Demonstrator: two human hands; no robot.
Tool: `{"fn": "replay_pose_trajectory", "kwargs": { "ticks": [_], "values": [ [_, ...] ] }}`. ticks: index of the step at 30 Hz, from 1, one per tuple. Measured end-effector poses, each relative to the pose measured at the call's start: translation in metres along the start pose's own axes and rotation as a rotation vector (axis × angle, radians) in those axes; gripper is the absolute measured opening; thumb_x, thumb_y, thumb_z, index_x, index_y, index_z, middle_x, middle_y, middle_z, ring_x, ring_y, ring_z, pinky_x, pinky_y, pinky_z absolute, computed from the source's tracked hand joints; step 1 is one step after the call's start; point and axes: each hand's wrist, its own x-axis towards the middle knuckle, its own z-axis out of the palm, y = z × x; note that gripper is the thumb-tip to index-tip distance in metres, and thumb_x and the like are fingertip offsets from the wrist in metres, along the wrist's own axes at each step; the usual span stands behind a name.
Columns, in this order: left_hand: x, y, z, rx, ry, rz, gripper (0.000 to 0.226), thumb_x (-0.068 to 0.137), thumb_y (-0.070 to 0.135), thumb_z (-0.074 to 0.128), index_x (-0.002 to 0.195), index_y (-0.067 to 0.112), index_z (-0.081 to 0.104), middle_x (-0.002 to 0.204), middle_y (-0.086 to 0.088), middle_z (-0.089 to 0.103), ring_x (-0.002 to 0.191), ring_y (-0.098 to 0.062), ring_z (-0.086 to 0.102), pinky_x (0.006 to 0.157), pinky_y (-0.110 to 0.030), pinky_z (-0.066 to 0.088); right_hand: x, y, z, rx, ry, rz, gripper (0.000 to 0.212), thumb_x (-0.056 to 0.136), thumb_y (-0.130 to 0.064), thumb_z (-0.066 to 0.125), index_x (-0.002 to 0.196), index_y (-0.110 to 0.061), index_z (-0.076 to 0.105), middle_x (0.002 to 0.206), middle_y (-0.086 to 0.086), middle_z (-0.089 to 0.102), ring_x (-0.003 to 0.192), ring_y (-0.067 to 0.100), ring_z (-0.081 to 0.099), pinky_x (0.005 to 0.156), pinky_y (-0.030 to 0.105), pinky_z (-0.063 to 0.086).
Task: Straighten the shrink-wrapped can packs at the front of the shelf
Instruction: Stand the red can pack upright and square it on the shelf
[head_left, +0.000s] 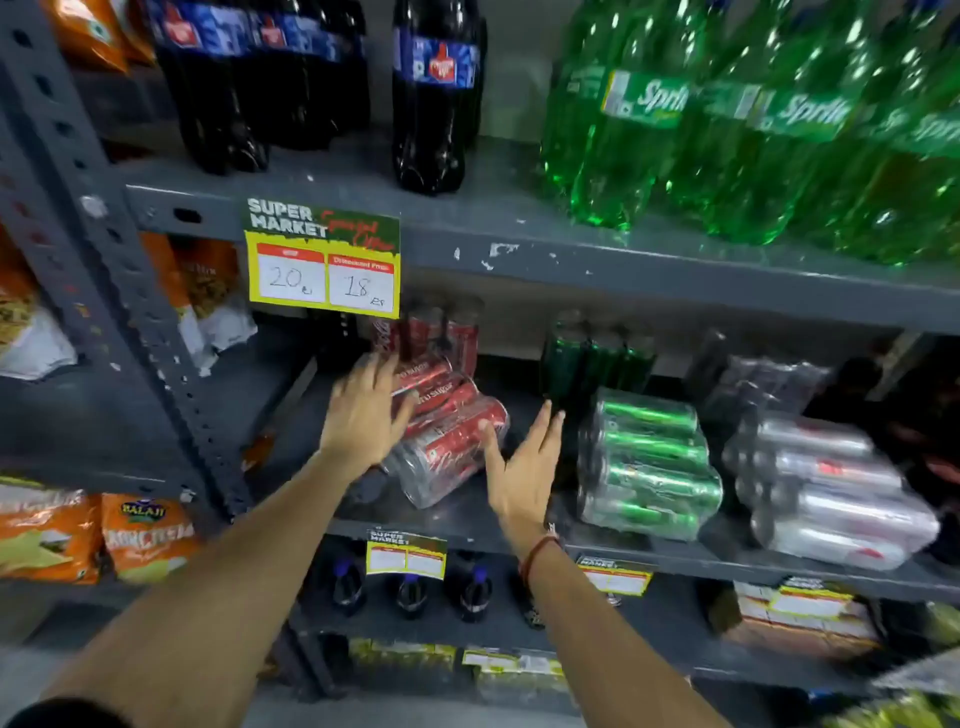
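My left hand (366, 410) and right hand (524, 467), both open and holding nothing, flank the skewed red can pack (447, 441) at the shelf (467, 525) front. I judge it heavy with slippery film; press the sides.

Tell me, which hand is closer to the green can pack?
The right hand. It hovers open between the red can pack and the green can pack, a short gap from the green one. The left hand is farther away, on the red pack's far side.

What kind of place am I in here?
Most likely a supermarket drinks aisle: a "Super Market" price tag on the grey metal shelf, with Sprite bottles above shrink-wrapped can packs.
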Motion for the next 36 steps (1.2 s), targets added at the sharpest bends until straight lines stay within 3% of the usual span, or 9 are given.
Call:
{"fn": "replay_pose_trajectory", "kwargs": {
  "ticks": [5,9,13,19,22,25,28,31,36],
  "values": [
    [0.07,0.006,0.016,-0.032,-0.318,-0.261,0.067,0.091,0.06,0.029,0.132,0.009,0.044,0.134,-0.023,0.051,0.122,-0.04,0.049,0.1,-0.049,0.039,0.025,0.006,0.037,0.488,-0.08,0.662,0.1,0.074,-0.065,0.061,0.147,-0.009,0.021,0.149,0.017,0.037,0.136,0.034,0.037,0.114,0.043,0.028],
    [0.085,0.011,0.033,-0.048,-0.328,-0.338,0.077,0.086,0.071,0.022,0.13,0.015,0.052,0.13,-0.022,0.057,0.115,-0.041,0.055,0.094,-0.044,0.042,0.028,0.013,0.051,0.682,-0.051,0.756,0.09,0.063,-0.065,0.07,0.13,-0.01,0.045,0.129,0.013,0.057,0.117,0.031,0.056,0.105,0.047,0.043],
    [0.081,0.017,0.036,-0.015,-0.238,-0.368,0.077,0.086,0.069,0.023,0.115,0.011,0.062,0.113,-0.02,0.065,0.101,-0.037,0.061,0.088,-0.041,0.045,0.028,0.024,0.052,0.781,-0.08,0.672,0.071,0.067,-0.054,0.074,0.118,-0.01,0.052,0.118,0.009,0.063,0.107,0.024,0.061,0.102,0.045,0.046],
    [0.074,0.014,0.031,-0.101,-0.172,-0.369,0.074,0.085,0.071,0.029,0.098,0.008,0.065,0.105,-0.02,0.068,0.098,-0.037,0.063,0.084,-0.038,0.043,0.015,0.021,0.048,0.809,-0.054,0.538,0.091,0.05,-0.061,0.08,0.12,-0.009,0.056,0.123,0.01,0.063,0.113,0.023,0.06,0.105,0.044,0.045],
    [0.069,0.005,0.029,-0.206,-0.096,-0.425,0.082,0.081,0.077,0.028,0.092,0.004,0.065,0.1,-0.022,0.069,0.095,-0.04,0.063,0.079,-0.038,0.044,0.011,0.014,0.046,0.776,-0.047,0.392,0.095,0.046,-0.061,0.08,0.124,-0.015,0.054,0.129,0.004,0.06,0.109,0.006,0.061,0.097,0.026,0.051],
    [0.063,-0.004,0.028,-0.469,-0.017,-0.554,0.094,0.077,0.081,0.022,0.116,0.004,0.056,0.117,-0.023,0.062,0.108,-0.043,0.057,0.094,-0.05,0.045,0.021,0.008,0.038,0.592,-0.032,0.149,0.08,0.051,-0.051,0.085,0.121,-0.03,0.054,0.131,0.001,0.053,0.11,0.001,0.057,0.087,0.011,0.05],
    [0.056,-0.009,0.036,-0.887,0.054,-0.622,0.081,0.087,0.069,0.024,0.139,0.009,0.037,0.142,-0.017,0.046,0.13,-0.037,0.043,0.11,-0.048,0.03,0.026,0.004,0.03,0.362,-0.047,-0.117,0.078,0.047,-0.051,0.087,0.117,-0.036,0.055,0.13,-0.003,0.044,0.122,0.01,0.05,0.102,0.027,0.045],
    [0.047,-0.012,0.048,-1.153,0.115,-0.643,0.067,0.093,0.06,0.024,0.139,0.013,0.037,0.144,-0.014,0.045,0.131,-0.031,0.042,0.1,-0.034,0.029,0.019,0.006,0.029,0.268,-0.059,-0.224,0.089,0.044,-0.053,0.087,0.122,-0.03,0.052,0.132,-0.002,0.038,0.127,0.013,0.044,0.108,0.035,0.042],
    [0.034,-0.028,0.055,-1.289,0.109,-0.64,0.065,0.095,0.055,0.019,0.143,0.014,0.034,0.149,-0.011,0.04,0.135,-0.025,0.038,0.113,-0.036,0.028,0.004,0.009,0.037,0.138,-0.145,-0.281,0.092,0.048,-0.053,0.086,0.126,-0.03,0.043,0.138,-0.001,0.027,0.131,0.01,0.031,0.106,0.004,0.024]
  ]
}}
